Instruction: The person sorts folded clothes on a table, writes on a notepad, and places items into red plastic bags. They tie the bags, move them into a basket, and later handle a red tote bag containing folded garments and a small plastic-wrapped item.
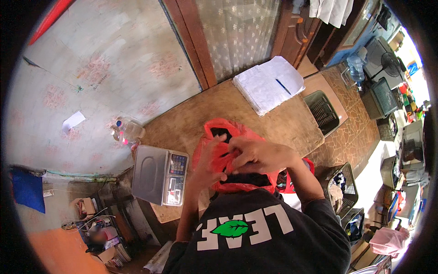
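Note:
A red plastic bag (246,132) sits on the wooden table (178,126) against my front, with dark contents showing through its openings. My right hand (261,156) is bent over the middle of the bag and grips gathered red plastic with its fingers. On the bag's left side is my left hand (209,162), thumb and a finger spread around the plastic; it is blurred, and its hold is unclear. Left of my left forearm stands a digital weighing scale (150,174) with a keypad and a bare metal pan.
An open notebook (267,85) with a pen (283,86) lies at the table's far edge. Plastic bottles (130,129) stand by the wall behind the scale. Plastic baskets (321,111) and a laundry basket (345,185) with clothes are to the right.

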Available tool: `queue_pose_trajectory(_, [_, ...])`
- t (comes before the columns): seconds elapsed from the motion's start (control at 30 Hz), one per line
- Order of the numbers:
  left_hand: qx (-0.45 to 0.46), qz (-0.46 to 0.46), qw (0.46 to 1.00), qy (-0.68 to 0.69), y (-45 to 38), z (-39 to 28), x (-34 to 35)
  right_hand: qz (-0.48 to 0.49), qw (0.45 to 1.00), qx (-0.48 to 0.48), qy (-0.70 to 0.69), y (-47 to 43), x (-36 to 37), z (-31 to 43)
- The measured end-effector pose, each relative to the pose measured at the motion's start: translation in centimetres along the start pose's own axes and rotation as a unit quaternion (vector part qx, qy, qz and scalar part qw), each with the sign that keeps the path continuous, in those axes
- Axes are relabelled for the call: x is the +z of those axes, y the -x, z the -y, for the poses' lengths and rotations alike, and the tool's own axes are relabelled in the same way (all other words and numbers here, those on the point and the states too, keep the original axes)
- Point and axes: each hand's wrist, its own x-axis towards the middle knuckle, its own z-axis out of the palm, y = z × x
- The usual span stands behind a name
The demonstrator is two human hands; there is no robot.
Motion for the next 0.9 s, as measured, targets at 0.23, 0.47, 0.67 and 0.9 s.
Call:
queue_pose_trajectory(0.23, [-0.099, -0.003, 0.955, -0.280, 3.4, 4.2, 2.7, -0.205, 0.941, 0.242, 0.114, 0.5, 2.3, -10.9])
queue_pose_trajectory(0.47, [0.042, -0.051, 0.935, -0.348, 3.2, 4.8, 0.6, 0.149, 0.926, 0.340, -0.076, -0.5, 10.7, -15.4])
queue_pose_trajectory(0.67, [-0.138, -0.152, 0.939, -0.277, 4.5, 4.4, 0.1, 0.050, 0.869, 0.234, -0.433, 0.3, 7.4, -12.3])
queue_pose_trajectory(0.9, [-0.195, -0.113, 0.965, -0.132, 5.2, 2.8, 1.6, 0.029, 0.792, 0.307, -0.527, -0.6, 7.1, -12.4])
